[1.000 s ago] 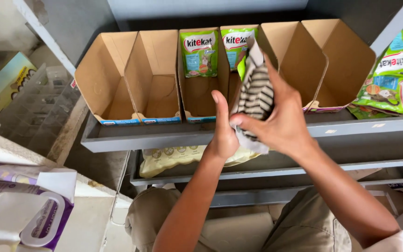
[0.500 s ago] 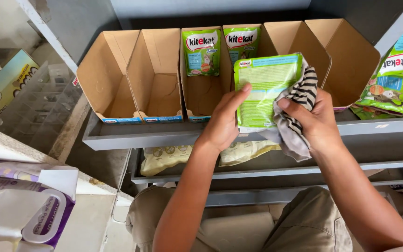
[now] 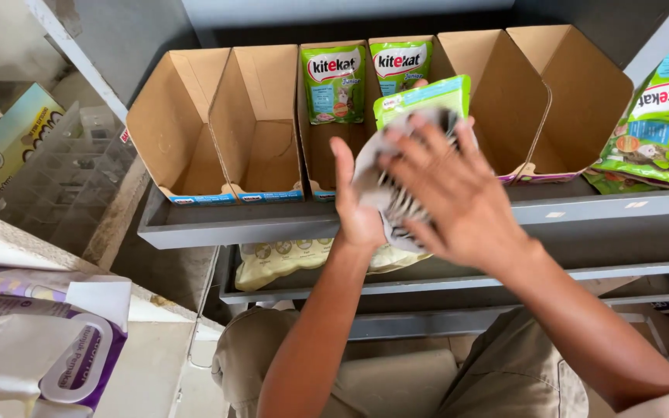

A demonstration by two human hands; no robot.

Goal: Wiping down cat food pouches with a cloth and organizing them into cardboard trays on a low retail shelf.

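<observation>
Hands, two, bare, raised in front of a grey metal shelf (image 3: pixel 334 224). Left hand (image 3: pixel 358 209) upright, thumb up, palm pressed against the back of a green pet-food pouch (image 3: pixel 427 97), fingers hidden behind it, wrapped around the pouch as far as can be told. Right hand (image 3: pixel 451 193) spread flat, fingers open and splayed, pressing a striped black-and-white cloth (image 3: pixel 389 197) onto the front of the pouch. Pouch upright, held between the two hands, top edge showing above the right fingers, just in front of the cardboard display boxes.

Cardboard display boxes (image 3: pixel 218 131) in a row on the shelf, open-fronted, touching side by side; two upright green pouches (image 3: pixel 336 83) at the back of the middle compartments. Loose pile of green pouches (image 3: pixel 660 131) at the right end of the shelf, beside the last box. Pale yellow packet (image 3: pixel 280 259) lying flat on the lower shelf, below the hands. Clear plastic tray with compartments (image 3: pixel 63 178) at left, near a printed carton (image 3: pixel 1 139). White and purple packages (image 3: pixel 48 348) at lower left. Khaki trousers (image 3: pixel 396 387) at bottom.
</observation>
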